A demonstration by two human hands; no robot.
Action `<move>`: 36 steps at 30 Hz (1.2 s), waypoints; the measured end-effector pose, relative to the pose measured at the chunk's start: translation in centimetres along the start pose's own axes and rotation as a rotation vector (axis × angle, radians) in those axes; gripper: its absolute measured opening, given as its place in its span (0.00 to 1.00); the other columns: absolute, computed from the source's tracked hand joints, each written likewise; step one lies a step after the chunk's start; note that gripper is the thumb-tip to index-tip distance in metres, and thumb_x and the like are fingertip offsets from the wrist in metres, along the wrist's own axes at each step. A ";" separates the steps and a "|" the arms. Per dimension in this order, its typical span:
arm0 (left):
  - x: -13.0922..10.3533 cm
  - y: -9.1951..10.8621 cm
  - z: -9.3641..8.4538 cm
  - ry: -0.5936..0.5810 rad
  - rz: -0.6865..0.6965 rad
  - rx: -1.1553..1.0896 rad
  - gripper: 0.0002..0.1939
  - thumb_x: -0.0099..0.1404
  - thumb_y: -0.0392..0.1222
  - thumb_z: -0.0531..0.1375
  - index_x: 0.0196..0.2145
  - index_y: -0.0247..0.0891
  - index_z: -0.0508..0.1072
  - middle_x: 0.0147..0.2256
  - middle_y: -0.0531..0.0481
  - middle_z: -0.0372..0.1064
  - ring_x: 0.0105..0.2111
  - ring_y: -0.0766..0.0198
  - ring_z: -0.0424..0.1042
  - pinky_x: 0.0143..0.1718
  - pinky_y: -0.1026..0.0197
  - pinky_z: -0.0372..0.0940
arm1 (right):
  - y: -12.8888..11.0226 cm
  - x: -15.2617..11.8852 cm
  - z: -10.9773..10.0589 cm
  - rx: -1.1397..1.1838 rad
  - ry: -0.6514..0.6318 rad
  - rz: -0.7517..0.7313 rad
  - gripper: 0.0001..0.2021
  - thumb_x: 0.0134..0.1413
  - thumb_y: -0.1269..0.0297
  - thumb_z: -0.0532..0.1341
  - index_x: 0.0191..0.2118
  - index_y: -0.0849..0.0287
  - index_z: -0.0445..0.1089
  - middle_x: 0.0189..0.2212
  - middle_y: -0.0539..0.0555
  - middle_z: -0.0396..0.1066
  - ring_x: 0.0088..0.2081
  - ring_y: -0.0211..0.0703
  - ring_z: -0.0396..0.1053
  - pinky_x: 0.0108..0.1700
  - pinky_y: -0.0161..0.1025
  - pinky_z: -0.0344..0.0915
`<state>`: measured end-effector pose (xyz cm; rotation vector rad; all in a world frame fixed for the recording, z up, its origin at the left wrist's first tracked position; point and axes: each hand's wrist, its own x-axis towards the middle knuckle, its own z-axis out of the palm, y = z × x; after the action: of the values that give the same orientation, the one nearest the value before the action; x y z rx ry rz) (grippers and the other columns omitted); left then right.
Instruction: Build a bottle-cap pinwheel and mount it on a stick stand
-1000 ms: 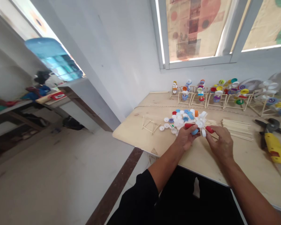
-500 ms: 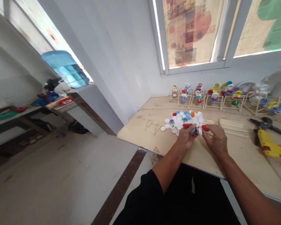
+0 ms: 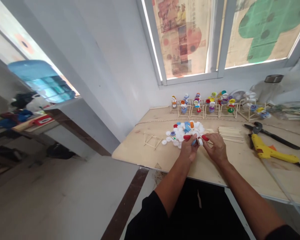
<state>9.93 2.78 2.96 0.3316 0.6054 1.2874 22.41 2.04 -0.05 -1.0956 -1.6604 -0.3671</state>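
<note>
Between my hands, above the wooden table (image 3: 130, 150), is a small wheel of bottle caps (image 3: 200, 142) with red, white and blue caps. My left hand (image 3: 189, 151) is closed on its left side, near a red cap. My right hand (image 3: 217, 148) pinches the wheel's right side by another red cap; the fingertips partly cover what they touch. Just behind lies a pile of loose bottle caps (image 3: 180, 132), mostly white and light blue. Left of the pile stands a small frame of thin sticks (image 3: 153, 141).
Right of my hands lie thin wooden sticks (image 3: 230, 132), a yellow glue gun (image 3: 265, 148) and dark-handled pincers (image 3: 277, 136). Along the wall stands a row of stick frames with cap wheels (image 3: 211, 107), beside a clear flask (image 3: 268, 90). A blue water jug (image 3: 43, 81) is at far left.
The camera view has turned to the right, so everything sits further left and more of the table's right side shows. My hands keep nearly the same hold on the cap wheel.
</note>
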 end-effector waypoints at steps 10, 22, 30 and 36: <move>-0.2 0.2 -0.3 0.021 -0.003 -0.018 0.12 0.46 0.32 0.71 0.29 0.32 0.73 0.27 0.51 0.73 0.27 0.68 0.72 0.35 0.64 0.66 | -0.3 -0.2 0.1 0.032 -0.044 0.030 0.04 0.55 0.65 0.60 0.36 0.56 0.72 0.35 0.55 0.75 0.40 0.47 0.70 0.43 0.45 0.64; -0.1 0.4 -1.2 -0.041 0.022 -0.030 0.15 0.41 0.34 0.72 0.28 0.33 0.75 0.28 0.52 0.73 0.28 0.68 0.72 0.34 0.65 0.65 | -1.0 0.0 -0.1 0.004 -0.090 0.038 0.04 0.55 0.65 0.60 0.36 0.55 0.71 0.35 0.55 0.75 0.39 0.46 0.70 0.42 0.45 0.64; -0.1 0.5 -1.2 -0.042 0.040 -0.050 0.14 0.43 0.33 0.72 0.30 0.33 0.76 0.29 0.52 0.74 0.29 0.68 0.72 0.36 0.63 0.66 | -1.4 0.2 -0.2 0.041 -0.084 0.037 0.06 0.54 0.66 0.60 0.39 0.55 0.70 0.38 0.57 0.75 0.41 0.47 0.70 0.44 0.46 0.66; -0.5 1.7 -1.8 0.019 0.059 -0.087 0.09 0.50 0.31 0.68 0.31 0.34 0.75 0.30 0.51 0.74 0.31 0.68 0.73 0.38 0.64 0.66 | -1.4 0.3 -0.8 0.091 -0.053 0.062 0.12 0.53 0.66 0.59 0.44 0.56 0.68 0.41 0.59 0.73 0.44 0.50 0.70 0.47 0.49 0.66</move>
<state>7.43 2.58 2.52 0.2669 0.5570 1.3703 21.71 0.88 0.86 -1.0940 -1.6692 -0.2215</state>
